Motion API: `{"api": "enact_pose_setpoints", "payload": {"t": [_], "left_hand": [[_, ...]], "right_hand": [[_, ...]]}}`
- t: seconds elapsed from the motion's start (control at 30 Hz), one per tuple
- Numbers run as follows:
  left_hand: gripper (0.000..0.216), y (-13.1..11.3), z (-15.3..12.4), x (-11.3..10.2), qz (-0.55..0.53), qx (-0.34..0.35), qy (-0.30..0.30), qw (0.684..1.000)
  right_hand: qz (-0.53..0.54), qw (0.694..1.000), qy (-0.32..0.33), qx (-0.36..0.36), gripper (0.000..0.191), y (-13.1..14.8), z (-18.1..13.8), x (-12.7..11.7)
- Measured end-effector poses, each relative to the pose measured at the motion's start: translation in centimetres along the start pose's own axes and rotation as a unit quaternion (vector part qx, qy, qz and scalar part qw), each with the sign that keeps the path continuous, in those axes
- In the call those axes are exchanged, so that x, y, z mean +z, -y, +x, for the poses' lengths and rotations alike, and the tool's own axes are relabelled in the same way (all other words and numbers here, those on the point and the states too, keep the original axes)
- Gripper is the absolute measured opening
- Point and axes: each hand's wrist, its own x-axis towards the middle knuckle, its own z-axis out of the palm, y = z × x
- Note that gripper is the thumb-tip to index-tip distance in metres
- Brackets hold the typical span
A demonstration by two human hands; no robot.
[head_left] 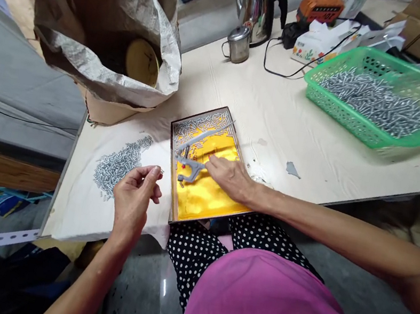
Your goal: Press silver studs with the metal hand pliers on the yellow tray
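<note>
My left hand (132, 200) is closed in a pinch, with a small metal pin (162, 171) showing at its fingertips. It hovers by the right edge of a pile of small silvery pins (119, 165) on a white cloth. My right hand (230, 179) is closed around the end of a grey forked tool (192, 167), above a shallow tray (175, 202) with a yellow lining (202, 201). More silvery pins (194, 127) lie at the tray's far end. Across them rests a long grey strip (208, 134); whether it joins the tool I cannot tell.
A large open paper sack (123, 96) stands at the back left. Green basket (362, 124) with many metal pins sits to the right. Behind are a metal cup (239, 46), a kettle (256, 8), an orange battery (321, 7) and a black cable (285, 76).
</note>
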Motion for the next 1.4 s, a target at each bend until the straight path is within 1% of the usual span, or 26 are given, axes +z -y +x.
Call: {"api": "enact_pose_setpoints", "payload": {"t": [0.1, 0.17, 0.27, 0.33, 0.4, 0.47, 0.57, 0.63, 0.73, 0.8, 0.93, 1.1, 1.2, 1.33, 1.4], "left_hand": [[0.038, 0.2, 0.0, -0.2, 0.002, -0.015, 0.001, 1.000], [0.038, 0.3, -0.1, -0.2, 0.005, -0.021, 0.008, 1.000], [0.039, 0.3, -0.3, -0.3, 0.009, -0.024, 0.014, 1.000], [0.039, 0.3, -0.3, -0.4, 0.012, -0.033, 0.022, 0.999], [0.039, 0.4, -0.2, -0.4, 0.021, -0.046, 0.035, 0.998], [0.039, 0.8, -0.2, -0.2, 0.036, -0.057, 0.056, 0.996], [0.040, 1.7, -0.5, 0.7, 0.060, -0.078, 0.108, 0.989], [0.040, 2.5, -0.9, 1.6, 0.080, -0.102, 0.144, 0.981], [0.039, 3.9, -1.4, 3.0, 0.120, -0.138, 0.182, 0.966], [0.039, 4.7, -1.5, 3.5, 0.155, -0.149, 0.198, 0.956], [0.038, 5.7, -1.2, 3.8, 0.214, -0.139, 0.214, 0.943], [0.039, 5.7, -0.8, 3.8, 0.263, -0.131, 0.230, 0.928], [0.039, 5.4, -0.7, 3.8, 0.257, -0.161, 0.253, 0.919], [0.042, 5.0, -0.5, 3.7, 0.193, -0.224, 0.291, 0.910], [0.044, 5.0, -0.4, 3.7, 0.169, -0.237, 0.305, 0.907]], "right_hand": [[-0.002, 0.999, 0.048, -0.025, 0.027, 1.2, -0.2, 0.7], [-0.004, 0.998, 0.054, -0.010, 0.027, 1.4, 0.7, 0.9], [-0.013, 0.999, 0.013, 0.049, 0.031, 0.7, 2.5, 0.3], [-0.016, 0.998, -0.020, 0.057, 0.032, 0.0, 2.7, -0.2], [-0.015, 0.999, -0.034, 0.026, 0.031, -0.7, 1.6, -0.5], [-0.013, 1.000, -0.026, -0.010, 0.027, -1.2, -0.4, -0.3], [-0.003, 0.999, 0.005, -0.034, 0.020, -1.5, -3.3, 0.4], [0.009, 0.999, 0.035, -0.039, 0.018, -1.6, -4.4, 0.7], [0.021, 0.997, 0.071, -0.035, 0.019, -1.6, -4.7, 0.6], [0.025, 0.996, 0.083, -0.031, 0.019, -1.4, -4.4, 0.4], [0.028, 0.995, 0.089, -0.025, 0.019, -1.2, -4.1, 0.1], [0.048, 0.995, 0.083, -0.023, 0.018, -1.2, -4.3, 0.2], [0.053, 0.996, 0.070, -0.022, 0.018, -1.3, -4.4, 0.4], [0.055, 0.996, 0.066, -0.026, 0.017, -1.3, -4.6, 0.8], [0.055, 0.996, 0.062, -0.032, 0.014, -1.4, -4.5, 0.9]]}}
